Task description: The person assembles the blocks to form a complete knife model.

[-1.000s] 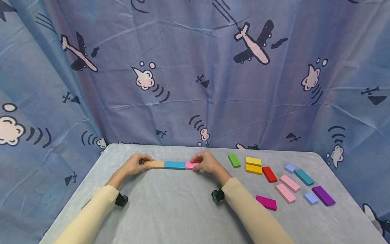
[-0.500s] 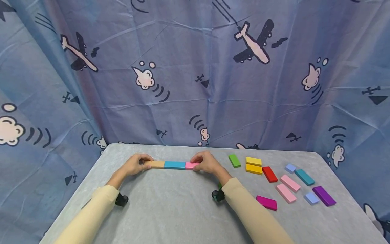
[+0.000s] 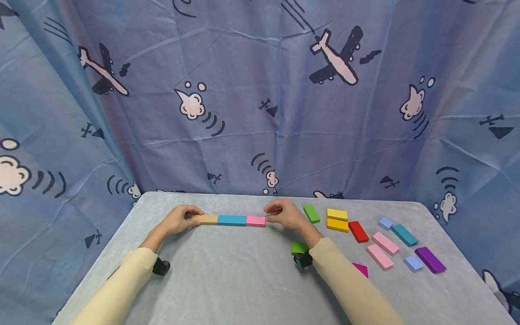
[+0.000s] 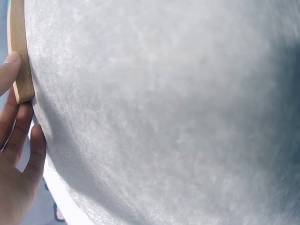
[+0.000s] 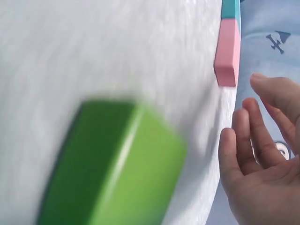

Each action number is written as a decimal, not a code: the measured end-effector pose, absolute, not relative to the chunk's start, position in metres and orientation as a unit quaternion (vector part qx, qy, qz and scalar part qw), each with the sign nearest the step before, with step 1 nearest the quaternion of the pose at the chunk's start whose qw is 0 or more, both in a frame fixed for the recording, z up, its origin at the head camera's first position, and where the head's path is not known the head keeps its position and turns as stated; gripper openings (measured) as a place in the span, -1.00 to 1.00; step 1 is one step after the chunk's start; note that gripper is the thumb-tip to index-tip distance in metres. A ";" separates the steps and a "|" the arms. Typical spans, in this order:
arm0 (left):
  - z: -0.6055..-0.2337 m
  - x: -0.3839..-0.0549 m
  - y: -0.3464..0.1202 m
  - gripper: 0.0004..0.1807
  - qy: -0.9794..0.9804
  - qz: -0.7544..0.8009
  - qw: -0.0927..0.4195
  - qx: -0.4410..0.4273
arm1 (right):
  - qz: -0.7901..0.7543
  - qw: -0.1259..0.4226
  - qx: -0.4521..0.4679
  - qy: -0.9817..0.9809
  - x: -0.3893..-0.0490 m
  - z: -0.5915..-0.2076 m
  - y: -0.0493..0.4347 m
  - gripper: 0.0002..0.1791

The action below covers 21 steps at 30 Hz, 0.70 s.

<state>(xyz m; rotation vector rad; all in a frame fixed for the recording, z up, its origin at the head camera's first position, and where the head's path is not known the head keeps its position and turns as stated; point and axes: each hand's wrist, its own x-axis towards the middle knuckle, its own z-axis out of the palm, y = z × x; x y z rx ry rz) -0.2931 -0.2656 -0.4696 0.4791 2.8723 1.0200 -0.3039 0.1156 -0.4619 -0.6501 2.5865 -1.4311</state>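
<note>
Three flat blocks lie end to end in a row toward the back of the table: a tan wooden block [image 3: 209, 220], a blue block [image 3: 232, 220] and a pink block [image 3: 256, 221]. My left hand [image 3: 177, 219] pinches the outer end of the tan block, its thumb on the near side in the left wrist view. Just right of the pink block is my right hand [image 3: 287, 215]; its fingers are apart and hold nothing. The right wrist view has a gap between those fingers and the pink end [image 5: 227, 75].
A green block [image 3: 298, 248] stands close by my right wrist. Farther right lie another green block [image 3: 311, 214], two yellow blocks [image 3: 337, 220], a red block [image 3: 358, 231], and several pink, blue, teal and purple ones. A magenta block [image 3: 360, 269] is partly behind my right sleeve.
My right hand has let go of the pink block and moved a little to the right. The left hand and the row stay in place.
</note>
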 end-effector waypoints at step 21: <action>-0.466 -0.291 -0.265 -0.77 0.929 0.327 0.025 0.173 | -0.459 0.085 -0.223 0.856 -0.279 -0.445 0.189 -0.80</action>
